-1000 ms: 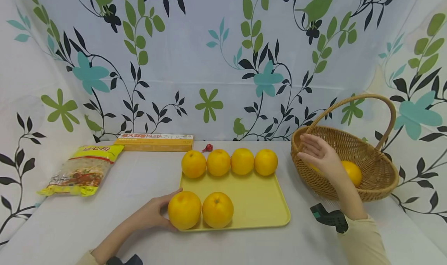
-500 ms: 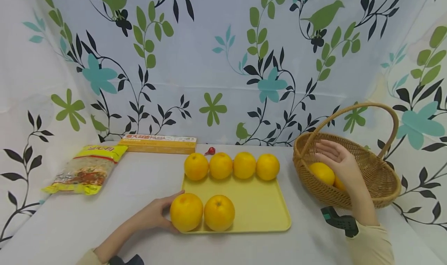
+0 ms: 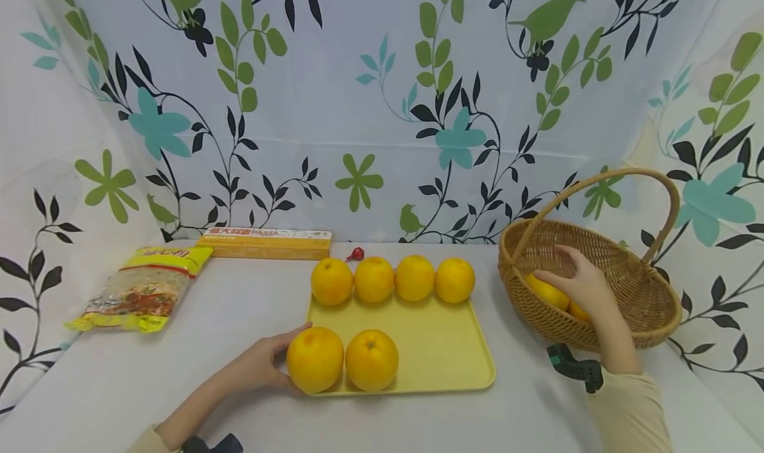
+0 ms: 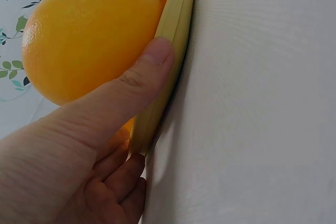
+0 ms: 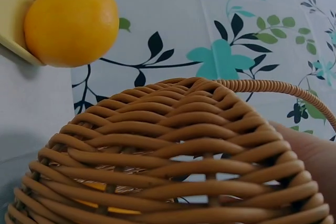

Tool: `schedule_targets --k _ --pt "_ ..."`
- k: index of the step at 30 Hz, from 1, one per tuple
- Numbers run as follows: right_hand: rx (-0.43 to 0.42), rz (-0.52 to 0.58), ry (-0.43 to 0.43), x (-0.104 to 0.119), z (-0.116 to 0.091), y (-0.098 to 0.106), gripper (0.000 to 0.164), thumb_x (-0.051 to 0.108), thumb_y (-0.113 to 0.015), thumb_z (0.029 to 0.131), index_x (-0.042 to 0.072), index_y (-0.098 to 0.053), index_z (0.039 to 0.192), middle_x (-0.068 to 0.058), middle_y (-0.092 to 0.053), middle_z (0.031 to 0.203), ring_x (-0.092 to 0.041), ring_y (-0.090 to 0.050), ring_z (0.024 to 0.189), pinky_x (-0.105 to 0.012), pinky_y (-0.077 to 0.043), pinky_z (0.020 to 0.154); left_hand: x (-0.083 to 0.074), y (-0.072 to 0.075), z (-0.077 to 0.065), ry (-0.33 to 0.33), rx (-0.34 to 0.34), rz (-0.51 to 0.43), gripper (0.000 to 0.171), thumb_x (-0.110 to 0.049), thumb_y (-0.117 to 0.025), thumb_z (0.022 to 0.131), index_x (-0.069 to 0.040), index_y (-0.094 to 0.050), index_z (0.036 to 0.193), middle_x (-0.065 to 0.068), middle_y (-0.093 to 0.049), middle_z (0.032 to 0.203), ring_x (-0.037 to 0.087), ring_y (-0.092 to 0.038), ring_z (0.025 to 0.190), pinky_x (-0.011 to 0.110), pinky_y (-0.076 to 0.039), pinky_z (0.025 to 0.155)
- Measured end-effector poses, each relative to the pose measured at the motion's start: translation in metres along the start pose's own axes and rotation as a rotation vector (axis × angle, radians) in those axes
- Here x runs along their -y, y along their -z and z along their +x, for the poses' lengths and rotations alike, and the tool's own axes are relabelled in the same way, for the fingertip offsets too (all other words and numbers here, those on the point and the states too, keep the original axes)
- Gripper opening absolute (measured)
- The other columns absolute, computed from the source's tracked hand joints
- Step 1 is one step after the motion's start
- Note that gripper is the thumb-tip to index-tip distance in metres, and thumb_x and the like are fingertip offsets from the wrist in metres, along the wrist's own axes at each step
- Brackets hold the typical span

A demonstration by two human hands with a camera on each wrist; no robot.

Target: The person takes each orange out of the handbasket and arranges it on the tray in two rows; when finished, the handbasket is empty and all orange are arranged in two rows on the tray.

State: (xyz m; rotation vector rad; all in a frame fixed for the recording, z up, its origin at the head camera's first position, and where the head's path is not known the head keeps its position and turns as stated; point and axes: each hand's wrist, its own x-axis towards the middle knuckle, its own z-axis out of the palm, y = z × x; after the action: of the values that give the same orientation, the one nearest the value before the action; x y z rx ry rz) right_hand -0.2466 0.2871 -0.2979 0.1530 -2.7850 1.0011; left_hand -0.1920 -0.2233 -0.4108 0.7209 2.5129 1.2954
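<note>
A yellow tray [image 3: 442, 347] holds several oranges: a row along its back edge, and two at front left, the nearer-left orange [image 3: 315, 360] beside my left hand [image 3: 262, 367]. That hand grips the tray's front left corner. In the left wrist view its thumb [image 4: 157, 56] presses the tray's rim while the other fingers curl by the corner. At right, my right hand [image 3: 587, 287] is inside a wicker basket [image 3: 647, 307], thumb and fingers spread just above an orange [image 3: 548, 292]. Another orange [image 3: 577, 311] is partly hidden beneath the hand. Basket weave hides most of the hand in the right wrist view.
A yellow food packet [image 3: 146, 287] and a long orange box [image 3: 265, 243] lie at the back left. A small red object [image 3: 355, 254] sits behind the tray. The basket's tall handle [image 3: 621, 172] arches over its opening. A patterned cloth [image 3: 370, 108] hangs behind.
My right hand has moved from the basket's left rim down and right into the basket, its fingers bending more. The left hand has stayed at the tray corner. The head view shifted slightly.
</note>
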Motion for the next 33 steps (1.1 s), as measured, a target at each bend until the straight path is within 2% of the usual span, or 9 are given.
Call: schedule_targets --k 4,8,11,16,22,26,30,33 --pt "0.098 -0.139 -0.037 0.001 0.001 -0.001 0.085 0.044 -0.058 0.083 -0.012 -0.020 0.135 -0.037 -0.025 0.132 -0.054 -0.027 0.115 -0.065 -0.027 0.089 -0.002 0.001 -0.002 -0.020 -0.002 0.001 0.092 -0.029 -0.081 0.062 -0.001 -0.034 0.136 0.013 -0.032 0.140 0.033 -0.028 0.126 0.054 -0.020 0.100" --pt "0.230 -0.236 -0.016 -0.006 0.002 -0.002 0.071 0.029 -0.060 0.084 -0.018 -0.028 0.127 -0.042 -0.032 0.123 -0.055 -0.033 0.108 -0.063 -0.032 0.086 -0.003 0.002 -0.003 -0.027 -0.004 0.006 0.092 -0.029 -0.081 0.062 0.000 -0.033 0.136 0.013 -0.033 0.139 0.034 -0.029 0.125 0.055 -0.020 0.100" --pt "0.262 -0.263 0.003 -0.010 0.002 -0.002 0.064 0.021 -0.060 0.081 -0.019 -0.032 0.123 -0.042 -0.036 0.119 -0.055 -0.037 0.105 -0.062 -0.034 0.084 -0.002 0.002 -0.002 -0.022 -0.009 0.007 0.093 -0.030 -0.081 0.062 -0.001 -0.034 0.136 0.013 -0.033 0.139 0.034 -0.029 0.125 0.054 -0.020 0.100" --pt "0.299 -0.289 0.015 -0.011 0.003 0.000 0.064 0.022 -0.060 0.082 -0.021 -0.033 0.121 -0.043 -0.037 0.118 -0.055 -0.037 0.105 -0.062 -0.034 0.085 0.001 -0.001 0.000 -0.006 -0.004 -0.011 0.092 -0.031 -0.081 0.062 -0.003 -0.035 0.136 0.010 -0.032 0.140 0.030 -0.028 0.127 0.051 -0.020 0.102" --pt "0.354 -0.318 0.061 -0.012 -0.001 0.005 0.060 0.029 -0.058 0.085 -0.018 -0.041 0.119 -0.040 -0.042 0.116 -0.053 -0.039 0.105 -0.061 -0.037 0.083 0.001 -0.003 0.002 0.000 0.010 -0.029 0.092 -0.030 -0.081 0.061 -0.003 -0.035 0.136 0.010 -0.033 0.139 0.030 -0.028 0.127 0.052 -0.020 0.101" --pt "0.430 -0.303 0.079 -0.010 0.001 0.010 0.060 0.030 -0.058 0.085 -0.017 -0.041 0.120 -0.038 -0.042 0.117 -0.053 -0.037 0.107 -0.062 -0.035 0.085 0.001 -0.003 0.001 0.008 0.015 -0.024 0.092 -0.030 -0.081 0.061 -0.003 -0.035 0.136 0.010 -0.033 0.140 0.031 -0.028 0.126 0.052 -0.021 0.101" --pt "0.520 -0.282 0.121 -0.007 0.012 0.016 0.057 0.025 -0.061 0.082 -0.014 -0.044 0.119 -0.037 -0.040 0.119 -0.053 -0.034 0.109 -0.063 -0.032 0.086 0.000 -0.001 -0.001 -0.006 0.008 -0.010 0.093 -0.030 -0.081 0.061 -0.002 -0.034 0.136 0.012 -0.032 0.140 0.033 -0.028 0.126 0.053 -0.020 0.100" --pt "0.591 -0.246 0.116 -0.004 0.022 0.022 0.057 0.025 -0.063 0.081 -0.013 -0.045 0.120 -0.037 -0.039 0.122 -0.053 -0.034 0.110 -0.061 -0.035 0.086 -0.001 0.000 -0.002 -0.022 0.003 -0.004 0.093 -0.029 -0.081 0.062 -0.001 -0.033 0.137 0.013 -0.032 0.140 0.034 -0.028 0.126 0.055 -0.020 0.100"
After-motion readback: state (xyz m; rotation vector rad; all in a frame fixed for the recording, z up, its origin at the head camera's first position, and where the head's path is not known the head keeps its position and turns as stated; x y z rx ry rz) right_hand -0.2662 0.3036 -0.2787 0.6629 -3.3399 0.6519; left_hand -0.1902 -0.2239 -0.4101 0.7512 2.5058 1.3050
